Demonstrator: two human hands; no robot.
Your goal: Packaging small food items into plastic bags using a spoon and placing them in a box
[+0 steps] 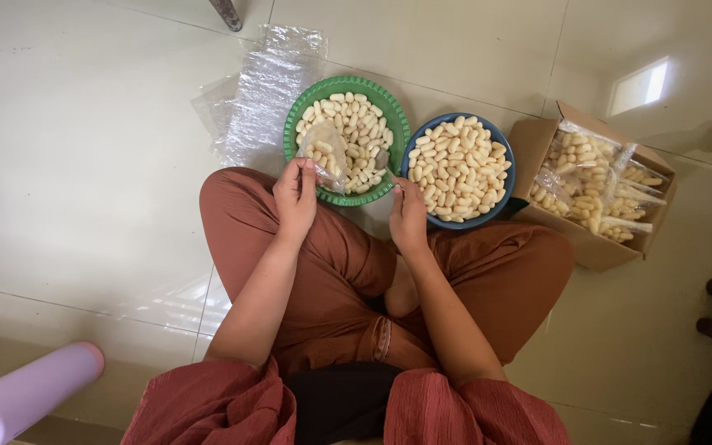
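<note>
Nearest, the left hand [295,194] pinches a small clear bag [325,153] that lies just beyond its fingertips, over the green bowl [346,83], while the right hand [408,216] pinches something I cannot make out.

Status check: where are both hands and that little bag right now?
Left hand pinches small clear bag over green bowl. Right hand at blue bowl rim, grip unclear. Nothing between them.
</note>
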